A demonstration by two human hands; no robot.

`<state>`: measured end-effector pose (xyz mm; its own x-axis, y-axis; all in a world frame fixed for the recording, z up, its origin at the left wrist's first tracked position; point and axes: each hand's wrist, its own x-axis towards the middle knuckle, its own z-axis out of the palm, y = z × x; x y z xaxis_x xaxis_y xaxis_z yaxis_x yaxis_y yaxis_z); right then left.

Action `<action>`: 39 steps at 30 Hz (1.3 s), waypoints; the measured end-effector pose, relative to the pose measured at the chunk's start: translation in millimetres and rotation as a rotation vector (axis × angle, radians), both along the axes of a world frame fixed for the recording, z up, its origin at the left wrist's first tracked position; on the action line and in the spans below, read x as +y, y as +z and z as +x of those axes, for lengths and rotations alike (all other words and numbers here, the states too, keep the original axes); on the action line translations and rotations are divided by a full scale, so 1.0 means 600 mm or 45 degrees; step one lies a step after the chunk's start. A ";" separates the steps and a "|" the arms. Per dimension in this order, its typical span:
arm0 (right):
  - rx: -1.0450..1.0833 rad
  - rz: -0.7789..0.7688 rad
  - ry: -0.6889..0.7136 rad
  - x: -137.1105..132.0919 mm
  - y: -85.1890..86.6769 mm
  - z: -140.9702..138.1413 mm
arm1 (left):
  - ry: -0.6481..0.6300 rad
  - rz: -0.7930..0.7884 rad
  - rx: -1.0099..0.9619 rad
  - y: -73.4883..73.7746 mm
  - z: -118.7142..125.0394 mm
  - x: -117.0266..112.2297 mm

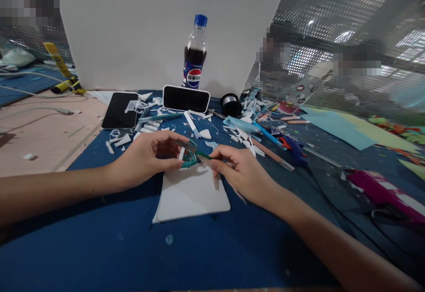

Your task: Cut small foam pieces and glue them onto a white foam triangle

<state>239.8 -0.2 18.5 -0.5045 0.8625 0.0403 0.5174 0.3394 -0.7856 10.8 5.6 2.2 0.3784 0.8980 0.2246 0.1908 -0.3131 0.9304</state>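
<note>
Left grip (144,155) around teal piece (190,164), right grip (247,173) around thin tool (202,155), Pepsi bottle (194,64) beyond.

Pepsi branding on the plastic cola bottle (195,55)
The bottle's blue label (187,71) carries a round red, white and blue Pepsi emblem (194,73), with the Chinese brand name 百事可乐 set across its white band; the last character falls at the curve and is partly turned away. Smaller print above the emblem is too fine to read, and the dark printing on the yellow tube (56,59) at far left is too blurred.
</note>
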 end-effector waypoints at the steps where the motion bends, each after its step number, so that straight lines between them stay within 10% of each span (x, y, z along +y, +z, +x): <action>1: 0.016 -0.019 0.005 0.000 0.000 0.000 | -0.009 0.001 0.003 0.000 0.000 0.000; 39: 0.066 0.004 0.110 -0.003 0.004 -0.003 | -0.020 -0.201 -0.078 0.009 0.004 -0.004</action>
